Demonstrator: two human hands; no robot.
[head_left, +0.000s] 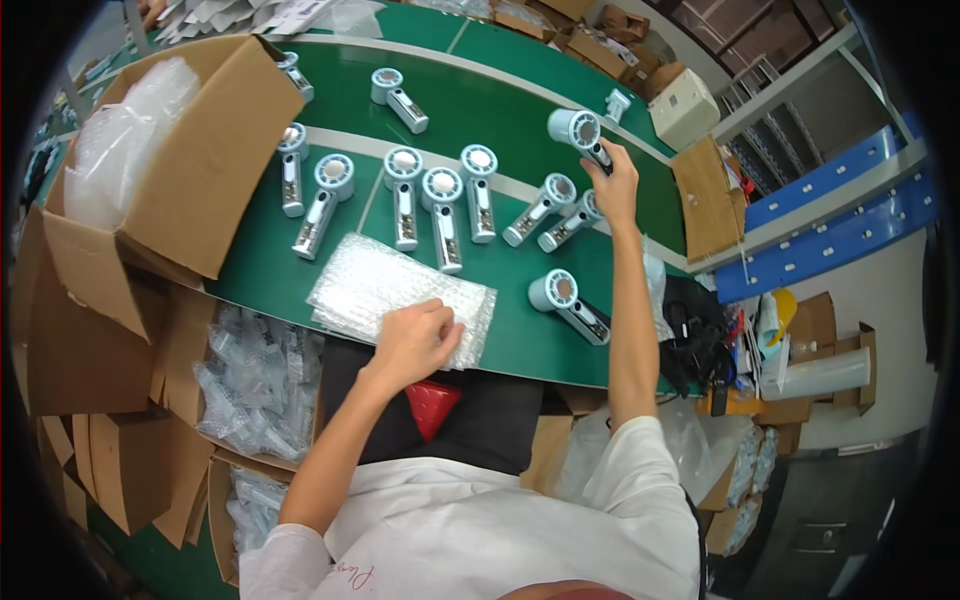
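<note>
My right hand (612, 185) is closed around the handle of a light-blue handheld fan (577, 130), raised over the far right of the green work table. On a stack of silvery bubble-wrap bags (370, 283) at the near edge rests my left hand (415, 342), its fingers curled against the top bag; the fingertips are partly hidden. Several more fans lie behind the stack, among them one fan (442, 215) just beyond it. Another fan (560, 292), with a dark handle, lies to the right of the bags.
A large cardboard box (215, 150) holding clear bubble wrap stands at the left. Below it, an open box holds clear-wrapped items (262, 375). A green conveyor belt (470, 110) runs across the back. Black fabric (695, 330) sits at the table's right edge.
</note>
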